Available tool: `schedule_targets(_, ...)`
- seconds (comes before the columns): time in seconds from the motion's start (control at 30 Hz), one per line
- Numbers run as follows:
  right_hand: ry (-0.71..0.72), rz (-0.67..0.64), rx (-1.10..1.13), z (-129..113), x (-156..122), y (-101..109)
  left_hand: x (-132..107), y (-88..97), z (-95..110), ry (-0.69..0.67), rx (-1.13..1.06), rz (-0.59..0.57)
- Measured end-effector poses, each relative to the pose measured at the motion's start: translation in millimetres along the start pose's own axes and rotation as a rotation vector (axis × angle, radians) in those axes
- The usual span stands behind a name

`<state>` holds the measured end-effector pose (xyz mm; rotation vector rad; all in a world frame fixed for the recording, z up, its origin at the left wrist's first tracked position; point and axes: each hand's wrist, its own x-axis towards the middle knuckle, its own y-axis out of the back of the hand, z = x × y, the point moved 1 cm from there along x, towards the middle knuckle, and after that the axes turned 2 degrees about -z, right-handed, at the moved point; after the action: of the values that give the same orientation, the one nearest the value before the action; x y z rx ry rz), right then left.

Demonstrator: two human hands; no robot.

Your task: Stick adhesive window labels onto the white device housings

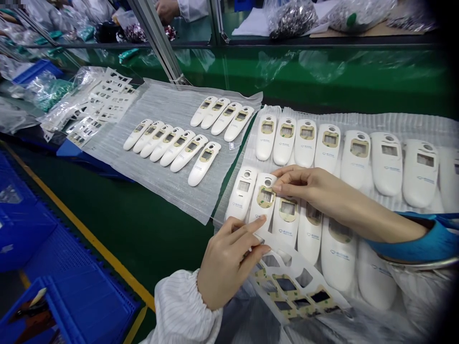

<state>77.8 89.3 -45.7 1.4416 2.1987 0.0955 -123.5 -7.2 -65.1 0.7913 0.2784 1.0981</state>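
left hand (225,263): fingers together, clamped on the edge of a white die-cut backing sheet (290,282) carrying tan adhesive frames (285,284).
right hand (315,191): thumb and fingers together at the top of a white plastic device casing (260,215), fingertips just above the casing's tan-framed display window (266,197).
casing position: lying on a white foam sheet (405,122), in the near row, between two other casings, with the backing sheet overlapping its lower end.
other casings: eleven white casings (201,153) in two rows on a second foam sheet (161,107), left of the hands.
tabletop: green tabletop (150,234) under both foam sheets.
surroundings: blue plastic crates (32,229) at lower left; a co-worker's hand (167,9) at top, beyond an aluminium frame rail (154,38).
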Motion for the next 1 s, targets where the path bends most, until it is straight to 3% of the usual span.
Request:
schedule_targets(0.77, 0.058, 0.097, -0.086, 5, 4, -5, -1, -0.3, 1, -0.001, 0.019, -0.014)
schedule_targets(1.0, 0.243, 0.275, -0.416, 9, 0, -14, -2, -0.5, 1, 0.001, 0.020, -0.013)
